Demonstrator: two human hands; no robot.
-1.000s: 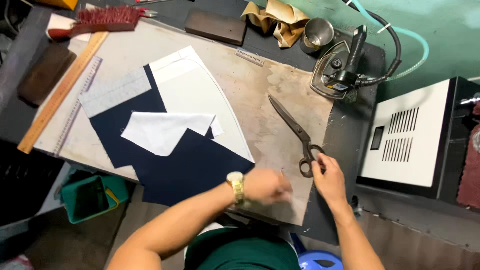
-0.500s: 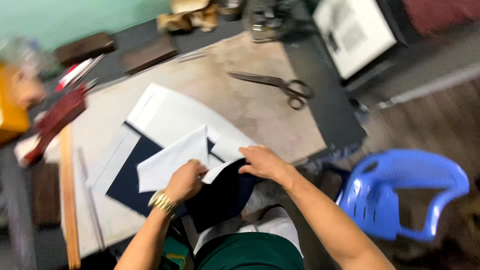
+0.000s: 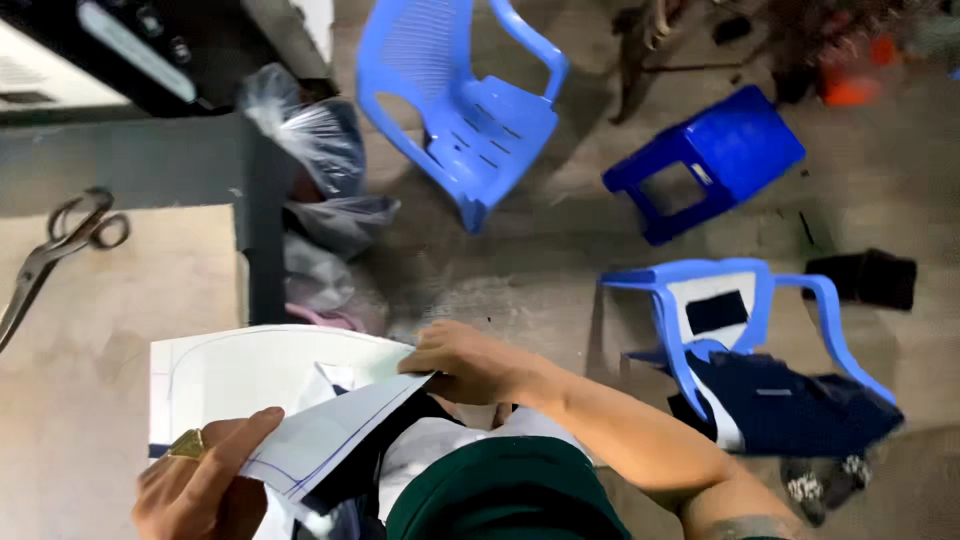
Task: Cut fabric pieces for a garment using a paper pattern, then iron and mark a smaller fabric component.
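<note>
At the table edge (image 3: 245,260), both hands, left (image 3: 205,480) and right (image 3: 470,362), pinch a white paper pattern (image 3: 330,430) near scissors (image 3: 55,245).

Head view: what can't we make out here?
- Scissors: blade tips cut off by the left edge.
- Left hand: wrist cut off by the bottom edge.
- Dark fabric under the paper pattern pieces: mostly covered.
- Right hand: fingertips hidden behind the paper.
</note>
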